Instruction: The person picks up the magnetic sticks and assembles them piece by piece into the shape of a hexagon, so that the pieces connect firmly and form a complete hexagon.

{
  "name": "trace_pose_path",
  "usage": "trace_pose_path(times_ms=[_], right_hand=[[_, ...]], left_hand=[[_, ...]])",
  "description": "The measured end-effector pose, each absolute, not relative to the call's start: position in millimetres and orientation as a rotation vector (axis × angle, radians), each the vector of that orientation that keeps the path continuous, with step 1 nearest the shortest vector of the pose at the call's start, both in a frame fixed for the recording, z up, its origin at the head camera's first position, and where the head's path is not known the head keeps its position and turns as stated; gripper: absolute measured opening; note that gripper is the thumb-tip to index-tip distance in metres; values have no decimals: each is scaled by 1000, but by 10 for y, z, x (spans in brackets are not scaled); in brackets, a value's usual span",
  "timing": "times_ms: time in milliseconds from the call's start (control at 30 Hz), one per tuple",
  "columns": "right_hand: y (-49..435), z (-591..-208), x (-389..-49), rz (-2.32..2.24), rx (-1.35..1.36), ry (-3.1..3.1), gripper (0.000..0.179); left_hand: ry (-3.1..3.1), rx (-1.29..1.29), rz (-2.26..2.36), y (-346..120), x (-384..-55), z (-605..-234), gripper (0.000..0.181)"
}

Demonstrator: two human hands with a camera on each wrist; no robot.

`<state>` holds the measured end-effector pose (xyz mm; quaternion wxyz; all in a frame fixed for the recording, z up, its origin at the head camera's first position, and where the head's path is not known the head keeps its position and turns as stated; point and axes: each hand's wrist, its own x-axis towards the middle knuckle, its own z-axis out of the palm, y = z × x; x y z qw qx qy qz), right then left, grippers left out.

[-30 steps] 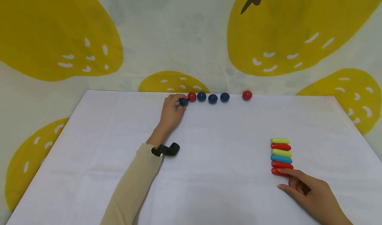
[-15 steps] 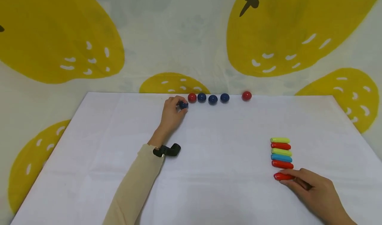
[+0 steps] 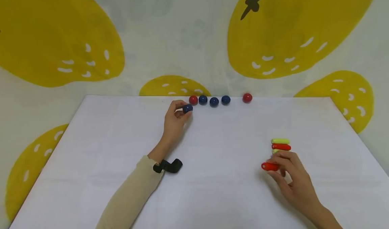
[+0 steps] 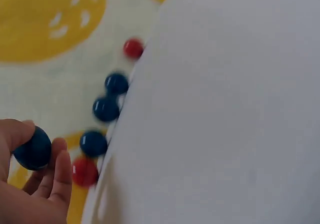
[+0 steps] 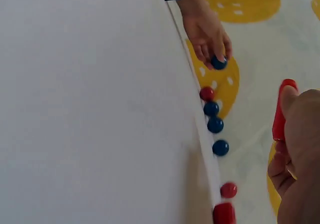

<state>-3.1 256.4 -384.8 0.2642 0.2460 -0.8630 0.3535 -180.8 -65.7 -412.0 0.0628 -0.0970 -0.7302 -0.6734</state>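
Between thumb and fingers my left hand (image 3: pixel 173 121) pinches a dark blue ball (image 3: pixel 187 108), seen also in the left wrist view as a glossy blue ball (image 4: pixel 34 149). It is in front of a row along the table's back edge: a red ball (image 3: pixel 193 100), three blue balls (image 3: pixel 214 102) and, set apart, another red ball (image 3: pixel 247 98). My right hand (image 3: pixel 299 181) pinches a short red stick (image 3: pixel 269 166), raised above the table. Beyond that hand lie a yellow-green stick (image 3: pixel 280 141), a red stick (image 3: pixel 281 147) and a partly covered yellow-green one; the hand hides the rest.
A white table (image 3: pixel 225 188) spreads under both hands. Behind it hangs a pale cloth (image 3: pixel 182 36) with large yellow fruit prints. A black band (image 3: pixel 167 166) is on the left wrist.
The left hand has drawn the blue ball towards me, away from the red ball. The right hand has taken the nearest red stick off the row, lifted it and moved left.
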Motion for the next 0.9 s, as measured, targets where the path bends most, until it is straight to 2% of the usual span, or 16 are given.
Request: trace_pose_path(times_ms=[100,233,300,500,900], right_hand=[[2299,-3756,-160,1056,705,-2386,23],[2091,-3779,-340,1133,649,-2593,35],[2003,-3807,-436,1201,619,-2673,32],[1776,-3895,-634,1437,542,-2744,20],[1672,-4075,-665,1554,418,-2769,18]], left_hand=[[-2176,-389,-2299,-596,-1530,-4035,39],[-2200,-518,-2511,-565,-1194,-4048,42],[-2221,-558,-2563,-562,-1096,-4075,42],[-2254,-627,-2614,-559,-1010,-4118,42],[-2330,-648,-2603,-593,-953,-4139,41]])
